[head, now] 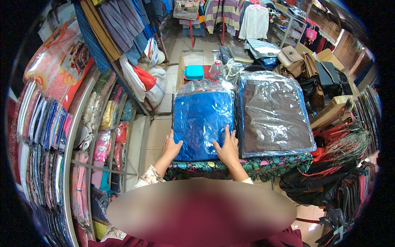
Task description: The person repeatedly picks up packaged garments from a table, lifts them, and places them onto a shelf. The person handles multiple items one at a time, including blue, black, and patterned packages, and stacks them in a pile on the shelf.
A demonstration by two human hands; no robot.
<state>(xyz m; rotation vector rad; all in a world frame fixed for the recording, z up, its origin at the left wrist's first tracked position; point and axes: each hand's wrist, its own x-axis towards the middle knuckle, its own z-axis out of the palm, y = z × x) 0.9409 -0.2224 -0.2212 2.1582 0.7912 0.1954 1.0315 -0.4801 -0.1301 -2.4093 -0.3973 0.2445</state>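
Observation:
A folded blue garment in a clear plastic bag (203, 120) lies flat on a table covered with a flamingo-and-leaf patterned cloth (262, 166). My left hand (172, 146) rests against its left edge, thumb on the plastic. My right hand (227, 146) lies on its right side, fingers spread over the bag. Whether either hand grips the bag or only touches it is unclear. Close by on the right is a stack of bagged garments, a dark brown one (274, 114) on top.
Beyond the blue bag stand a turquoise plastic container (194, 72) and a red-capped plastic jar (217, 69). Leather bags (291, 60) are heaped at the right. Shelves of packed clothes (103, 145) line the left, below hanging fabrics (118, 27).

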